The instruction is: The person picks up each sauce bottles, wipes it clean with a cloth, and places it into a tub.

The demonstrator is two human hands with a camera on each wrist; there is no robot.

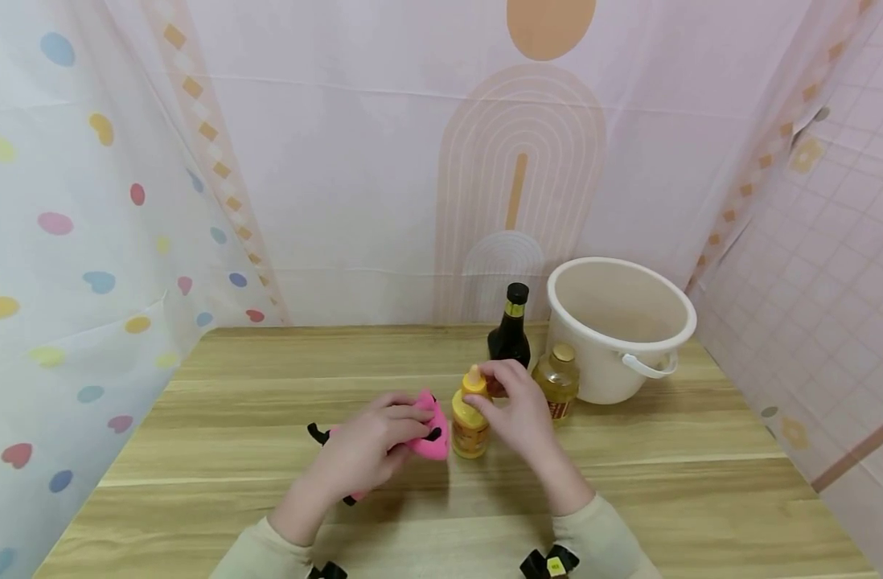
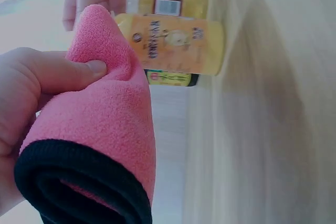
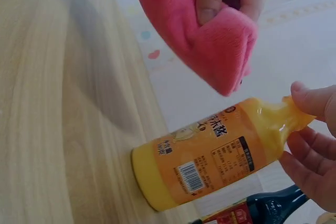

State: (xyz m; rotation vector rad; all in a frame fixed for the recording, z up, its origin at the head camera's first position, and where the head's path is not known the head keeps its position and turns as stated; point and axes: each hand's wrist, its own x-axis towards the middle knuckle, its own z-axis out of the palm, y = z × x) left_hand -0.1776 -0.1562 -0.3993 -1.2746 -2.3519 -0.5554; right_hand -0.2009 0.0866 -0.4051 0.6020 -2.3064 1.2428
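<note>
A pink cloth point(image 1: 436, 446) with black edging is bunched up in my left hand point(image 1: 372, 442), the thumb pressing into its folds in the left wrist view. Just right of the cloth, a yellow squeeze bottle point(image 1: 470, 438) with an orange label and a pointed cap stands upright on the table. My right hand point(image 1: 517, 406) pinches this bottle near its cap, thumb on one side and fingers on the other. A small gap shows between the cloth and the bottle in the right wrist view.
Behind the right hand stand a dark sauce bottle point(image 1: 510, 338) with a black cap and a clear bottle of golden liquid point(image 1: 559, 382). A white bucket point(image 1: 593, 378) with a handle is at the back right of the wooden table point(image 1: 217, 418). Patterned curtains point(image 1: 340, 177) hang behind.
</note>
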